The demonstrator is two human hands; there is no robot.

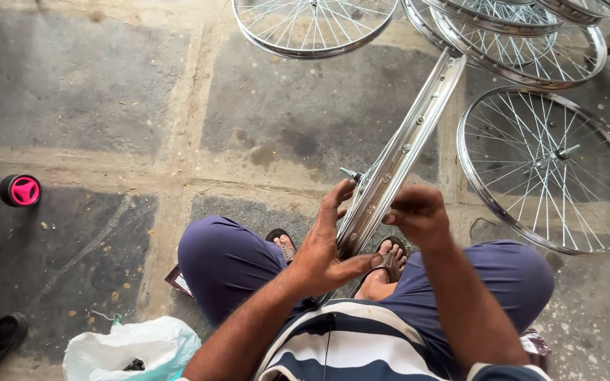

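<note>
The person sits low over a concrete floor [107, 92], knees spread, feet in sandals, with a spoked bicycle wheel [397, 159] standing on edge between the legs. The wheel is seen almost edge-on: its silver rim runs from between the feet up and away toward the far right of the floor, tilted to the right, with the axle end poking out on its left side.

The left hand [326, 247] comes in from below, forearm angled up and to the right. Its fingers are spread and stretched along the left face of the rim, thumb pointing right beneath it, so the hand cups the wheel without closing round it.

The right hand [418, 212] reaches in from the lower right, wrist bent, knuckles up. Its fingers are curled and pinched together against the right side of the rim; what they pinch is too blurred to tell.

More spoked wheels [548, 166] lie flat on the floor to the right and along the far edge. A white plastic bag [132, 349] lies near the left knee, and a pink-capped axle [22, 190] shows at the left edge.
</note>
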